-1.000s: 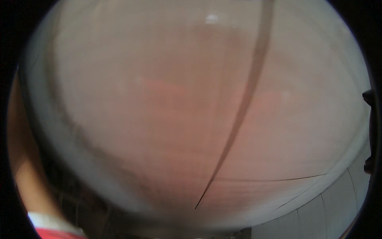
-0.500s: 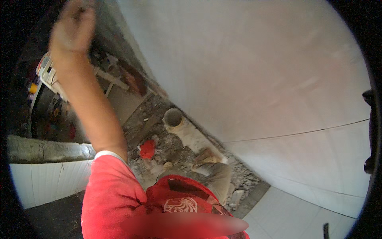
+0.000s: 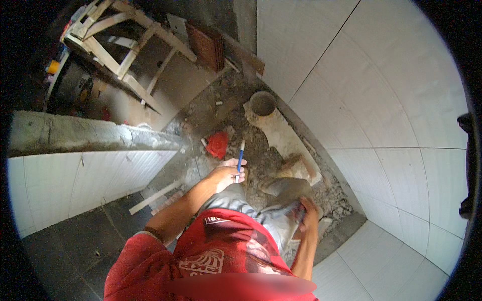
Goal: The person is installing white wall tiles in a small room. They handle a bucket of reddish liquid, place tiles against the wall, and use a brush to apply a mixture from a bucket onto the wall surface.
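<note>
You stand in a half-tiled room: white wall tiles (image 3: 381, 100) curve round your right side, a low tiled ledge (image 3: 90, 175) runs along your left, and the floor (image 3: 261, 160) between them is bare rubble and mortar. A second ago a pale surface filled the whole view; half a second ago your left arm was raised high toward the upper left. Now that arm is down and your head looks straight at the floor, so the work seems to have shifted from the wall to the ground at your feet.

Your left hand (image 3: 227, 174) is closed around a blue-and-white pen-like tool (image 3: 239, 159), which points up and away toward the pipe. The grey pipe (image 3: 273, 125) lies along the foot of the right wall, its open mouth facing up, with a red scrap (image 3: 217, 144) just left of it.

Your right hand (image 3: 307, 210) is low beside your knee and blurred; you cannot tell whether its fingers grip anything. Your red shirt (image 3: 211, 261) hides the floor under you, and the wooden frame (image 3: 125, 45) at the upper left fades into shadow.
</note>
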{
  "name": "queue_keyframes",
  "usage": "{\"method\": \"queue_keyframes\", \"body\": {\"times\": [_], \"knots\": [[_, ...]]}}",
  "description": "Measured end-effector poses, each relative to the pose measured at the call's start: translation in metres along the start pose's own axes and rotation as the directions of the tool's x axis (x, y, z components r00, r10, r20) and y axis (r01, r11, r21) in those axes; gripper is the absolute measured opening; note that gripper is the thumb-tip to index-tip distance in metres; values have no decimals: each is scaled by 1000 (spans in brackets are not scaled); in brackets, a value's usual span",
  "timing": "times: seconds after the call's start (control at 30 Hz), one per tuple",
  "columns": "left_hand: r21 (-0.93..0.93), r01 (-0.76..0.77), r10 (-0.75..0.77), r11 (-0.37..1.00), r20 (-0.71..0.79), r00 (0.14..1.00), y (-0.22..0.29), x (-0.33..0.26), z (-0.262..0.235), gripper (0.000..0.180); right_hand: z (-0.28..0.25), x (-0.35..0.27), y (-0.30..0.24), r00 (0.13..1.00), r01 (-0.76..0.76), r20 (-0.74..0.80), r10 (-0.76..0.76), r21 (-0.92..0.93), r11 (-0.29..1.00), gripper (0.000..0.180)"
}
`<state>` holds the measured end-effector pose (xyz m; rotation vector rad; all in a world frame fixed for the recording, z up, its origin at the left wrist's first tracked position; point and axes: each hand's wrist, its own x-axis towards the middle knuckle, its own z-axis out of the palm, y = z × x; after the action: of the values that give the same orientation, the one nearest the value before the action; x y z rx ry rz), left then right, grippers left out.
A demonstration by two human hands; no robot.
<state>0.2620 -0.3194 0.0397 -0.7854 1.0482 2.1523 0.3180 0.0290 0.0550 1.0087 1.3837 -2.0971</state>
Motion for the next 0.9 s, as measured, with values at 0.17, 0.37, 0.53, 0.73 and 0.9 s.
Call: {"method": "queue_keyframes", "body": {"times": [0.17,0.37,0.53,0.73,0.9], "knots": [[172,126,-103,977,-139,985,-70,12,8,27,85,49,33,965,93,257,53,-521,848,17],[480,285,49,830,-571,819,-136,46,-11,46,115,83,92,907,143,377,189,-697,702,20],[363,411,31,836,-780,625,-192,80,-47,78,120,112,150,891,300,389,236,-892,338,31],[29,217,-124,976,-746,654,-233,122,-170,59,140,179,239,774,468,567,283,-812,348,32],[627,431,365,648,-753,547,-286,165,-338,44,130,308,334,848,265,428,313,-853,450,27]]}}
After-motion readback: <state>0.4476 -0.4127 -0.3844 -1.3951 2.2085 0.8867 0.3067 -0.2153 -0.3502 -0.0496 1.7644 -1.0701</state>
